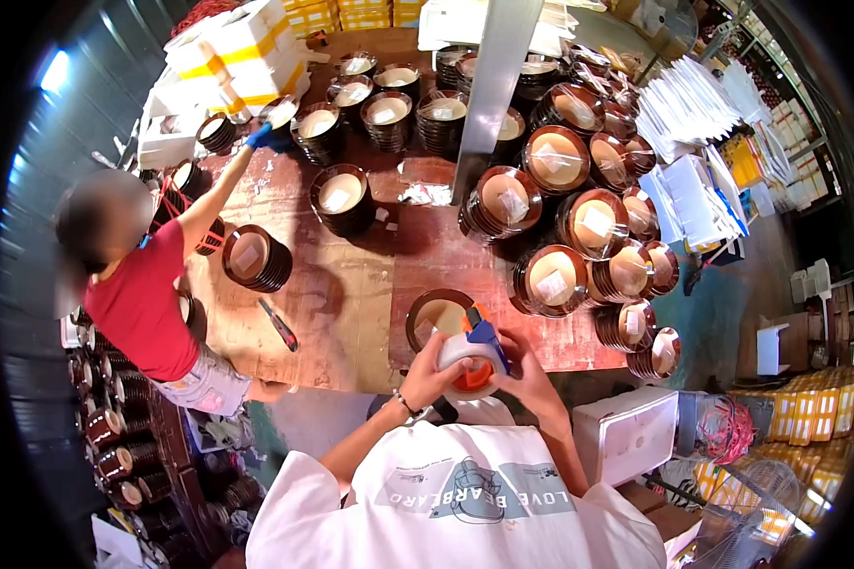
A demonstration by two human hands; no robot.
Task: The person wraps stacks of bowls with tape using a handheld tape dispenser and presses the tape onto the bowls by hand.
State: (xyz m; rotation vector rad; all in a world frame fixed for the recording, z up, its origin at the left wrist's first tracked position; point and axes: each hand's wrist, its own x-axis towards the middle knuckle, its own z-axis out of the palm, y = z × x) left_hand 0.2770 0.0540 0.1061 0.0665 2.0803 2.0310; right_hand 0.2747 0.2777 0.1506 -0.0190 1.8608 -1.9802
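Note:
Both of my hands are closed around a tape dispenser (485,347) with blue and orange parts and a wide roll of clear tape. My left hand (431,376) grips the roll from the left side. At the right, my right hand (533,381) has its fingers on the roll and the blue frame. Just beyond the dispenser, near the table edge, sits a brown-rimmed dish (439,311) with a beige middle, partly hidden by the tape. Whether other dishes lie under it I cannot tell.
Stacks of dark-rimmed dishes (550,275) crowd the wooden table's (351,322) right and back. A metal post (493,95) rises mid-table. A box cutter (278,325) lies left. A co-worker in a red shirt (140,303) reaches a blue-gloved hand (259,136) toward a stack. A foam box (626,434) stands right.

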